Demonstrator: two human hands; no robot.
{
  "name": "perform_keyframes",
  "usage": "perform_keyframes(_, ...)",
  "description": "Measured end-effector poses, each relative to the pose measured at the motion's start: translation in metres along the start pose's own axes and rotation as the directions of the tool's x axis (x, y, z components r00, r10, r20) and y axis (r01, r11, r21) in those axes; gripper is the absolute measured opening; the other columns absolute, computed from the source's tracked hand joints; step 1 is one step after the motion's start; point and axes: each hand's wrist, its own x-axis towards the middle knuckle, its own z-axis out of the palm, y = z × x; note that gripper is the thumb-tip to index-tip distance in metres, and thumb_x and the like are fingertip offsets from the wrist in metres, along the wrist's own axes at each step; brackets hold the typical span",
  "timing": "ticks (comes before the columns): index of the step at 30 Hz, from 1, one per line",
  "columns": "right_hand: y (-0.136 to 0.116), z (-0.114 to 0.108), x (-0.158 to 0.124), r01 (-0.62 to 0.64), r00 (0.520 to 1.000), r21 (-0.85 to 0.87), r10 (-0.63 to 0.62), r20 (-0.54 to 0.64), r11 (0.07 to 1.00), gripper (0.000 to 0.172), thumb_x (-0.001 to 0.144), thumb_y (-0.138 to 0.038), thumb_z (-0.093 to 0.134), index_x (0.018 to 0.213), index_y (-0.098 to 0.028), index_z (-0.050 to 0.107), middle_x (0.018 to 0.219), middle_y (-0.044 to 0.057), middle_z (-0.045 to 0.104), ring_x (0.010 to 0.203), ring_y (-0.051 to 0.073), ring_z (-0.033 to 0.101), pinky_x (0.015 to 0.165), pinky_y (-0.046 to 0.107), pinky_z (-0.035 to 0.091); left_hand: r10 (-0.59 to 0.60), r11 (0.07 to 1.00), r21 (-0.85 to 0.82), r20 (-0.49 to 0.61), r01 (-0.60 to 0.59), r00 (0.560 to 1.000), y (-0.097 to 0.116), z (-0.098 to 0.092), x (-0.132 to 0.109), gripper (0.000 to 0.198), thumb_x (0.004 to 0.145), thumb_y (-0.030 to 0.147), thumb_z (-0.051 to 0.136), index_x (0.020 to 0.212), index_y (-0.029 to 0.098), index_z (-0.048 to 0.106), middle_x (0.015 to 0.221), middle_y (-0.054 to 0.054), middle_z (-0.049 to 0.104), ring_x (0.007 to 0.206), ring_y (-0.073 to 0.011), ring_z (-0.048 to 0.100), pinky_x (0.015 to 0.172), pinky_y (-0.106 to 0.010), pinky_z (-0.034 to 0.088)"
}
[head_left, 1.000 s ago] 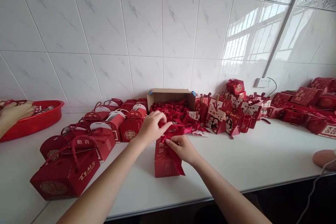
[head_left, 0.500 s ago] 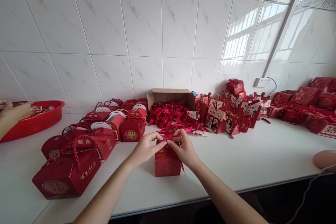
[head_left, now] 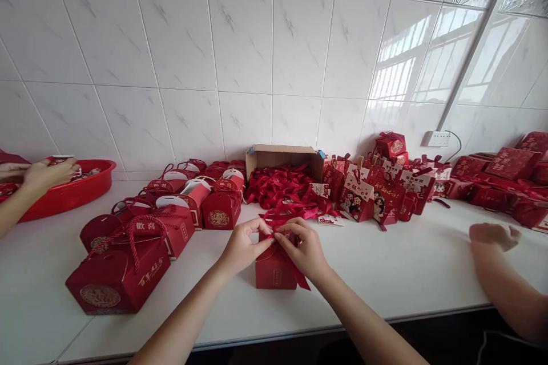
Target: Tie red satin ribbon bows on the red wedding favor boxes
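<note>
A small red gift box (head_left: 276,272) stands upright on the white counter in front of me. Red ribbon (head_left: 295,268) lies over its top, one tail hanging down the right side. My left hand (head_left: 245,246) pinches the ribbon at the top of the box, thumb against fingers. Close beside it, my right hand (head_left: 303,244) also has the ribbon between thumb and fingers. The fingertips nearly meet and hide the ribbon's crossing point. Behind the box, a cardboard carton (head_left: 285,150) lies open toward me, with a heap of red ribbons (head_left: 280,185) spilling out.
Red boxes with rope handles (head_left: 117,279) stand in rows at the left. Tagged gift boxes (head_left: 357,199) crowd right of the carton, more red boxes (head_left: 509,168) beyond. Another person's hands (head_left: 47,174) work over a red basin (head_left: 85,182); someone's forearm (head_left: 496,274) rests at right.
Both my hands stay at the box top, and the ribbon tail on the right now shows wider. Another person's forearm has come onto the counter at right. The view has shifted slightly left.
</note>
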Motion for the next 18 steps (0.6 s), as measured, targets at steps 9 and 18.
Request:
perform_keyframes(9,-0.0014,-0.0042,-0.0024,0.016,0.999,-0.16,-0.01,0.041,0.987,0.013,0.08,-0.019,0.063,0.079,-0.021,0.076,0.089,0.008,0.062,0.082,0.02,0.06,0.073,0.034,0.05,-0.039,0.999,-0.008,-0.043,0.038,0.998,0.007,0.0032,-0.0021,0.008,0.075,0.02,0.061,0.068,0.017,0.06,0.079,-0.004,0.07,0.082,-0.0202,0.066,0.08,-0.034,0.051)
perform_keyframes(18,-0.0005,-0.0039,-0.0022,-0.325,0.944,0.213,0.301,0.137,0.921,0.026,0.077,-0.042,0.065,0.067,-0.019,0.07,0.131,0.011,0.053,0.131,0.03,0.038,0.099,0.043,0.035,-0.012,0.999,-0.044,-0.044,0.01,0.999,0.0033,0.0057,-0.0002,0.009,0.08,0.023,0.06,0.073,0.017,0.061,0.077,-0.002,0.068,0.079,-0.0178,0.064,0.078,-0.03,0.05)
